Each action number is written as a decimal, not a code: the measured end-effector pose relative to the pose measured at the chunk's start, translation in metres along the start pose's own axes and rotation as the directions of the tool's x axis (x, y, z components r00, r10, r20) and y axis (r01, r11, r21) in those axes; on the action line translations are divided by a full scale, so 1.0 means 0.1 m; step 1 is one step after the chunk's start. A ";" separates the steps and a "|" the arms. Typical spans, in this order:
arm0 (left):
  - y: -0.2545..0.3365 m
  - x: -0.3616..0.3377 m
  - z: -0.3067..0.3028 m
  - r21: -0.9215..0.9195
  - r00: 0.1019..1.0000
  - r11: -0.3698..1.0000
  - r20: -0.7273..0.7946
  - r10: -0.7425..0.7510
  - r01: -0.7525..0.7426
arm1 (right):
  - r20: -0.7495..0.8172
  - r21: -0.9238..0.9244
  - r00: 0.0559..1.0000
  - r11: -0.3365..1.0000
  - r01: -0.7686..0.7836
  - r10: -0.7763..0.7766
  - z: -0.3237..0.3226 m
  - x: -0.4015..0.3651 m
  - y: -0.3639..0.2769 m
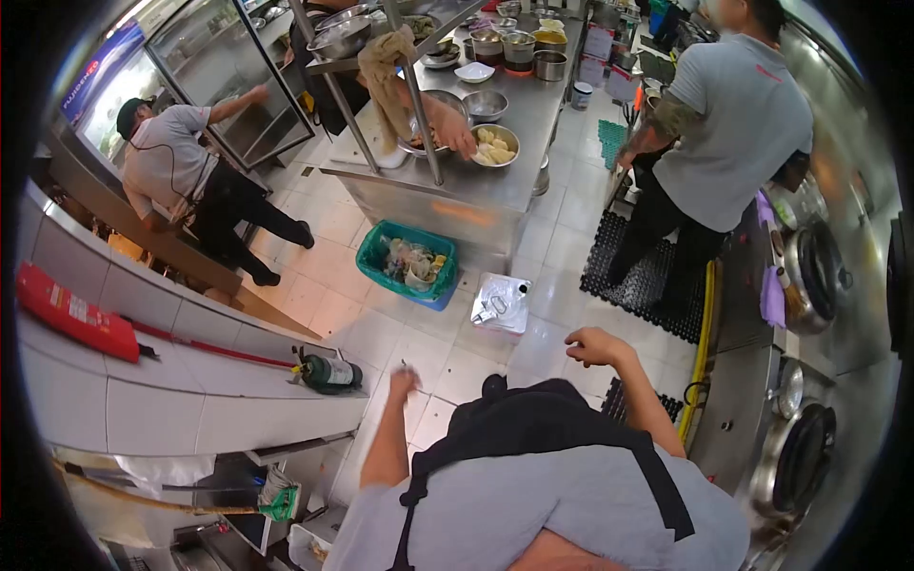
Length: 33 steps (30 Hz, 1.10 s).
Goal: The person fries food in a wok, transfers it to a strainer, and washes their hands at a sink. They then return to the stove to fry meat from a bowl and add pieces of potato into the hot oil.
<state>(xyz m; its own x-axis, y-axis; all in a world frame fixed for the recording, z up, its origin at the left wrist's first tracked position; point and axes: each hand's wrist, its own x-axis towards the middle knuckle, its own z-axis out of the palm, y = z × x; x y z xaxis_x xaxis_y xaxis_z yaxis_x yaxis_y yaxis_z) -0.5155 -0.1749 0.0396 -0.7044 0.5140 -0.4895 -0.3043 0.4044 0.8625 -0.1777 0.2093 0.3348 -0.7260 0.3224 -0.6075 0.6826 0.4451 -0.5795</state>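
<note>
My left hand (405,381) hangs over the pale floor tiles, blurred, its fingers too smeared to read. My right hand (592,347) is loosely curved with fingers partly apart and nothing visible in it. A square metal tin (501,304) stands on the floor between my hands and farther ahead, nearest my right hand. Left of the tin is a green basket (369,257) lined with plastic and holding scraps. Neither hand touches the tin or basket.
A steel counter (447,200) with bowls stands ahead; a co-worker's hand (455,131) reaches over it. One person (176,152) holds a glass door at left; another person (733,124) stands at right on a black mat (609,271). A green cylinder (330,372) lies left.
</note>
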 end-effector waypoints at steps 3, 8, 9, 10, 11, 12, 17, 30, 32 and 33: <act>1.89 1.19 0.37 0.361 0.899 0.849 -0.058 0.434 -0.386 | -0.042 0.042 0.998 0.998 0.051 -0.049 -0.60 0.21 -0.06; 5.09 1.69 1.00 0.272 0.543 0.554 -0.122 0.831 -0.786 | 0.000 0.214 0.978 0.955 0.205 -0.209 -1.64 1.14 -0.12; 5.55 1.60 1.11 0.375 0.422 0.438 -0.129 0.897 -0.817 | 0.003 0.240 0.968 0.940 0.242 -0.250 -1.85 1.42 -0.13; 5.92 1.63 1.21 0.420 0.426 0.443 -0.140 0.894 -0.792 | -0.042 0.253 0.962 0.929 0.270 -0.269 -2.06 1.65 -0.24; 6.20 1.69 1.31 0.468 0.430 0.446 -0.149 0.891 -0.763 | -0.073 0.229 0.946 0.918 0.323 -0.315 -2.29 1.97 -0.30; 6.38 1.73 1.44 0.446 0.458 0.492 -0.191 0.868 -0.748 | -0.099 0.225 0.940 0.913 0.341 -0.327 -2.52 2.30 -0.37; 6.47 2.69 1.64 0.461 0.350 0.540 -0.437 0.829 -0.704 | -0.254 -0.041 0.876 0.910 0.413 -0.410 -3.49 3.99 -1.05; 6.42 2.45 1.81 -0.133 0.575 0.640 -0.599 0.557 -0.757 | -0.318 0.042 0.783 0.817 0.575 -0.535 -3.89 6.11 -2.36; 6.45 2.43 1.82 -0.172 0.570 0.604 -0.598 0.564 -0.778 | -0.251 0.092 0.803 0.812 0.576 -0.541 -4.06 5.96 -2.48; 6.47 2.40 1.85 -0.191 0.561 0.578 -0.596 0.574 -0.794 | -0.272 0.068 0.793 0.811 0.581 -0.545 -4.16 5.90 -2.53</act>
<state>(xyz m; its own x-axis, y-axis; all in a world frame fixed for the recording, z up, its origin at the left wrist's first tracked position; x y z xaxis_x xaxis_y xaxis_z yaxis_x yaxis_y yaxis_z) -0.7626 0.3492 0.4563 -0.9524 0.0696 0.2969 0.2608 -0.3184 0.9114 -0.8136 0.6342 0.3494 -0.9706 0.2398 -0.0182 0.1376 0.4918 -0.8597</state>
